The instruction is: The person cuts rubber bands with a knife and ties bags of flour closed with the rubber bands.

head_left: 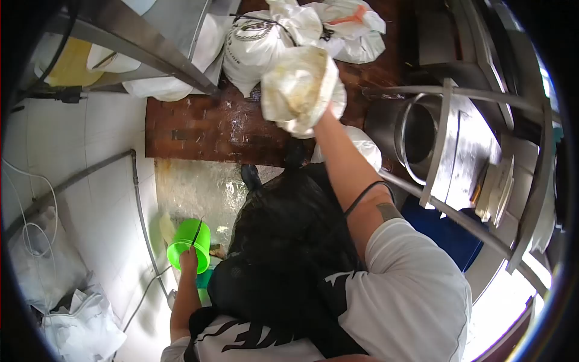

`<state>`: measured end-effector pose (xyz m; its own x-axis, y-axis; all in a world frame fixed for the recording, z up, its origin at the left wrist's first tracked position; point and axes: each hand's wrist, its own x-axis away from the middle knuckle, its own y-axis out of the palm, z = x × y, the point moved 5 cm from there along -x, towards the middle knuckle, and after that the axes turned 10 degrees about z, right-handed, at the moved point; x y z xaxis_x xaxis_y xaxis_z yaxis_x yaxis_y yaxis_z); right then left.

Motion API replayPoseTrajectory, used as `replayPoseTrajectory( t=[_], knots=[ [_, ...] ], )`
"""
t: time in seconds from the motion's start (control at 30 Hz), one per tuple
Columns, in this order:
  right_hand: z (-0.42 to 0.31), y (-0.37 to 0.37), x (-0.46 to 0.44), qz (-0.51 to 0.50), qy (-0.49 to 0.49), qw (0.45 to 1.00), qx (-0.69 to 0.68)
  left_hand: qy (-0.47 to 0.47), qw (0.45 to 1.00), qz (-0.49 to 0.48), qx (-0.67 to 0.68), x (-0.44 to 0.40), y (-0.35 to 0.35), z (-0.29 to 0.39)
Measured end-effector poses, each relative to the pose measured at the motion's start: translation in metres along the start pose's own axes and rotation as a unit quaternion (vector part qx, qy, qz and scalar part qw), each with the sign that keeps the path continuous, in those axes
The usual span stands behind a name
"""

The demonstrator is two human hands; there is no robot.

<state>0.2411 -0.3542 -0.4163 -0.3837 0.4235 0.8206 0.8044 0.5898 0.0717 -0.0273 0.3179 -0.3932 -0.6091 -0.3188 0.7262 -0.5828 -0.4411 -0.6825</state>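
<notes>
My right arm reaches forward, and its hand (326, 120) is mostly hidden behind a stained whitish plastic sack (295, 90), which it grips. The sack is crumpled and hangs over the brown floor. Low on the left, my left hand (189, 260) is closed at the rim of a bright green bucket (202, 238). A thin, dark, pointed knife-like thing (196, 231) sticks out from its fingers across the bucket. Whether those fingers also touch the bucket I cannot tell.
Tied white sacks (256, 51) stand ahead on the wet brown floor (187, 130). A steel pot (416, 130) and a metal rack (467, 151) are at the right. A pipe (140, 205) runs along the tiled left wall. A metal table (145, 45) juts in at upper left.
</notes>
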Motion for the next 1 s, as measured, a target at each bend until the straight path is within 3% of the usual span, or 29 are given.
replayPoseTrajectory(
  t=[0.07, 0.23, 0.4, 0.53, 0.57, 0.6, 0.63, 0.67, 0.77, 0.83, 0.87, 0.93, 1.0],
  knots=[
    [0.029, 0.039, 0.024, -0.042, 0.032, 0.998, -0.038, 0.074, 0.985, 0.108, -0.113, -0.029, 0.015, -0.046],
    [0.114, 0.083, 0.058, -0.125, 0.148, 0.976, -0.101, 0.042, 0.979, 0.199, 0.009, -0.037, -0.009, -0.008],
    [0.194, 0.159, 0.074, -0.191, 0.244, 0.945, -0.107, 0.155, 0.976, 0.151, 0.033, -0.011, -0.033, 0.079],
    [0.201, 0.163, 0.093, -0.222, 0.265, 0.936, -0.065, 0.184, 0.969, 0.126, 0.106, 0.001, -0.030, 0.119],
    [0.201, 0.155, 0.095, -0.230, 0.245, 0.941, -0.046, 0.195, 0.969, 0.109, 0.104, 0.005, -0.029, 0.135],
    [0.214, 0.146, 0.073, -0.269, 0.159, 0.948, -0.060, 0.206, 0.969, 0.092, 0.102, 0.013, -0.032, 0.153],
    [0.192, 0.127, 0.099, -0.203, 0.041, 0.970, 0.130, 0.247, 0.960, 0.076, 0.106, 0.023, -0.036, 0.174],
    [0.168, 0.108, 0.124, -0.127, -0.047, 0.963, 0.233, 0.287, 0.950, 0.060, 0.112, 0.032, -0.039, 0.196],
    [0.167, 0.048, 0.131, -0.127, -0.101, 0.934, 0.319, 0.379, 0.913, -0.019, 0.148, 0.052, -0.036, 0.249],
    [0.151, 0.037, 0.203, -0.319, -0.224, 0.824, 0.411, 0.424, 0.881, -0.042, 0.206, 0.068, -0.037, 0.283],
    [0.138, 0.032, 0.228, -0.321, -0.222, 0.821, 0.416, 0.447, 0.861, -0.035, 0.240, 0.073, -0.039, 0.297],
    [0.119, 0.030, 0.273, -0.409, -0.274, 0.709, 0.505, 0.426, 0.869, -0.048, 0.249, 0.077, -0.045, 0.319],
    [0.108, 0.012, 0.271, -0.389, -0.294, 0.697, 0.525, 0.406, 0.876, -0.056, 0.254, 0.078, -0.050, 0.334]
  ],
)
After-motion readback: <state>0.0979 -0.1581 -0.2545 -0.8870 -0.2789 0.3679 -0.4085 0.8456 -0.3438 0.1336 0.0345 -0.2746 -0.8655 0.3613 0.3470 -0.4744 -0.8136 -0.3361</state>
